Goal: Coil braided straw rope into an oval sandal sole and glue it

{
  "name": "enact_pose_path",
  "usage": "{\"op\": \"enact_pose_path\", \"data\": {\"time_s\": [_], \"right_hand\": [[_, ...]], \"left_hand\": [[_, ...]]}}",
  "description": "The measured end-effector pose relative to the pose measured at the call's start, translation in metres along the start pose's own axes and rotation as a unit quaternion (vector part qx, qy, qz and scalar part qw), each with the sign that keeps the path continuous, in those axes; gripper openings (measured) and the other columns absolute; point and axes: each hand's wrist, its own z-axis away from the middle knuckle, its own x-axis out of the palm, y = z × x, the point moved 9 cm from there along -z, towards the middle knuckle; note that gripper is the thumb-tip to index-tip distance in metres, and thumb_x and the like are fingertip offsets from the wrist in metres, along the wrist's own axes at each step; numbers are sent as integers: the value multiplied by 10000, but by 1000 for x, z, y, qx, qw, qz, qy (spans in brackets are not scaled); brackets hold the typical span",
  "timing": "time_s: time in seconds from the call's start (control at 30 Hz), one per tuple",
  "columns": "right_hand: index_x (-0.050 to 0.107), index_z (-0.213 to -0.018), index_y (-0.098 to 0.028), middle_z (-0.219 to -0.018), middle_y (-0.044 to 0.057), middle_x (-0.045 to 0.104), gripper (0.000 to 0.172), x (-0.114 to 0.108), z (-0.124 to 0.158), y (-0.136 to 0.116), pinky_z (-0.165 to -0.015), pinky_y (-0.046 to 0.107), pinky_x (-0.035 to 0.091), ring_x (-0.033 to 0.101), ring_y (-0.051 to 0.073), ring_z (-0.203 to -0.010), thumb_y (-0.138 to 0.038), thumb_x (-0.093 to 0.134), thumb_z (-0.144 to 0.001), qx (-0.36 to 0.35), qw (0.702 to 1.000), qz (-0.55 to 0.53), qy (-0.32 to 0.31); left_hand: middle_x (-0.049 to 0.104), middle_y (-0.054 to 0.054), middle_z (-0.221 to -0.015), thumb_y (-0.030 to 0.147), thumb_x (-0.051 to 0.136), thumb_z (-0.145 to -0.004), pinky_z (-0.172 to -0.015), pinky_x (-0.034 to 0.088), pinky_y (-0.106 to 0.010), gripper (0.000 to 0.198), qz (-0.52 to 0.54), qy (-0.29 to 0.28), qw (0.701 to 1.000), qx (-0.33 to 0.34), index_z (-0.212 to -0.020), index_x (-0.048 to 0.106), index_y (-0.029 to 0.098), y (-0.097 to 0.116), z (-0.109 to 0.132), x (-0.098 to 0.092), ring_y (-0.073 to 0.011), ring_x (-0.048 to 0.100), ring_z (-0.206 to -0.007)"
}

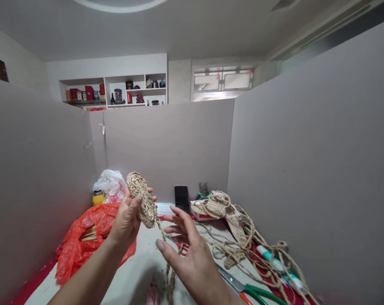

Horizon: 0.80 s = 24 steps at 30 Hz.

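My left hand (127, 218) grips a woven straw sole (146, 207), long and rounded at both ends with a narrower middle. Its thumb presses on the near face and its fingers lie behind. A braided straw cord (161, 231) runs from the sole's lower end down past my right hand (193, 254). That hand is open beside the cord, thumb and fingers apart; whether a fingertip touches the cord I cannot tell.
An orange-red plastic bag (84, 237) with straw lies left. Right are heaped braided cords (224, 250), green-handled scissors (243, 286) and a green-white tube (274, 260). A black phone (182, 197) leans at the back. Grey partitions (163, 148) enclose the white table.
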Motion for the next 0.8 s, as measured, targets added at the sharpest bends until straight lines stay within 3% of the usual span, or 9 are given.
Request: {"op": "enact_pose_path", "data": {"time_s": [0.1,0.2,0.3,0.47,0.63,0.8], "right_hand": [[376,-1295,-236,-1193,116,581,595,-3,1,-32,-895,439,470,570,278,-1057,-329,667,-784,-137,981,129,51],[489,-1119,-206,-1031,100,605,355,4,1,-54,-804,396,477,583,263,-940,-252,629,-796,-227,953,187,74],[571,-890,-206,-848,53,604,126,5,-10,-47,-727,359,445,568,230,-786,-172,591,-771,-166,976,116,79],[595,-837,-194,-770,20,641,73,-2,-26,-22,-662,305,471,594,185,-718,-170,586,-768,-36,995,-66,72],[582,-885,-175,-829,31,677,178,-6,-28,10,-626,294,536,616,164,-726,-304,646,-780,72,966,-245,48],[608,-897,-166,-843,22,705,247,-2,-24,23,-608,242,534,627,129,-692,-305,722,-728,134,922,-361,32]], "left_hand": [[655,-35,-1050,302,750,-707,-721,508,-278,536,-67,5,997,25,-1180,505,247,6,0,8,-183,647,-869],[648,-40,-1013,278,764,-686,-756,488,-286,649,-136,7,990,32,-1259,460,261,10,0,16,-192,622,-909],[628,-36,-954,292,776,-665,-745,483,-303,727,-208,1,977,37,-1306,433,267,16,-1,25,-192,606,-875],[644,-53,-954,326,779,-658,-813,459,-341,764,-269,-28,962,44,-1329,421,248,27,0,36,-217,604,-902],[623,-87,-1048,380,734,-707,-755,481,-302,793,-225,-16,974,-19,-1389,355,243,24,7,25,-226,591,-980],[623,-81,-994,419,666,-771,-669,509,-277,506,-203,-33,975,-90,-1202,561,176,3,11,9,-152,602,-781]]}}
